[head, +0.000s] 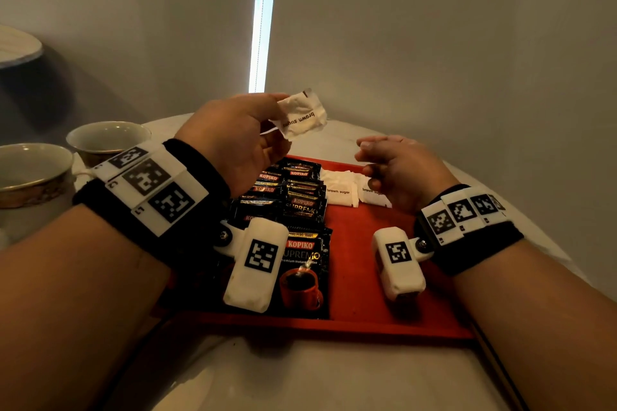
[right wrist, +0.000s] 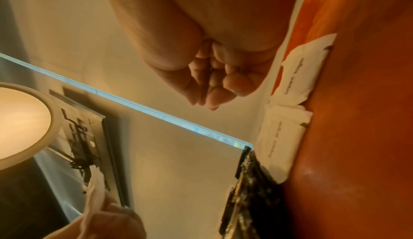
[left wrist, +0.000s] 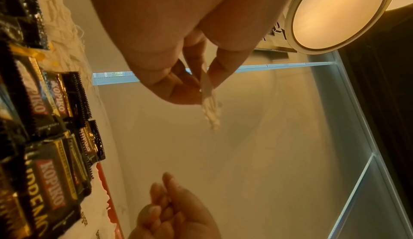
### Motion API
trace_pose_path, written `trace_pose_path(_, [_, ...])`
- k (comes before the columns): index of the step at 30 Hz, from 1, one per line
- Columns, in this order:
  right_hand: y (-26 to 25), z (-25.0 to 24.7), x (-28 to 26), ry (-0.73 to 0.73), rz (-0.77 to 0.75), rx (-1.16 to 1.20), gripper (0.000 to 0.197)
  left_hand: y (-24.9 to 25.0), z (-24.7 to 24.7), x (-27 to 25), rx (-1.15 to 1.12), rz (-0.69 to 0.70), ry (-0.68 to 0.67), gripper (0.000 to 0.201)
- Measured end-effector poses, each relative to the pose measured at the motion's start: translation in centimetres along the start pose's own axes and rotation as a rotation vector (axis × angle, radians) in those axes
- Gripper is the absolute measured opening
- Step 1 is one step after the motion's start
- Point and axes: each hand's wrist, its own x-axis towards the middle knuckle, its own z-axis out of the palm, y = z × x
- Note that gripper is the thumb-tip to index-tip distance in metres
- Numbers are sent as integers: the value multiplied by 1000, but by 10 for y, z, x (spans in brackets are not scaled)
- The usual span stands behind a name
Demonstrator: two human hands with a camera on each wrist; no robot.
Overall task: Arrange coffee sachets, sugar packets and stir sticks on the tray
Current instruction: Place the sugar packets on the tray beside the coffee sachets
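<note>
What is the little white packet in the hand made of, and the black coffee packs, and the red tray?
Sugar packet: looks like matte paper, crinkled. Coffee sachets: probably glossy foil or plastic film, shiny with zigzag edges. Tray: smooth red, perhaps plastic or lacquered wood; I cannot tell which.

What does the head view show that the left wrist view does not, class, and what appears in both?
Head view only: two cups left of the red tray, and the "brown sugar" print on the packet pinched by the left hand. Left wrist only: a lit round lamp. Both: the coffee sachets, the packet, and the empty right hand.
</note>
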Motion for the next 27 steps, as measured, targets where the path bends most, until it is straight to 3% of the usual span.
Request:
trace_pose_path(7, [-29,20,-34,-240,-55,111,14,-1,0,0,39,-8,6,15])
trace_pose_path(12, [-31,34,-48,-379,-102,64,31,-3,-2,1,115,1,-2,12])
trace_pose_path(18, [-28,41,-53,-347,-112,28,10,-4,0,-1,88,8,-21,11])
trace_pose_path(27, [-28,43,-54,-312,-118,70,18,-2,3,-3,101,-19,-5,7])
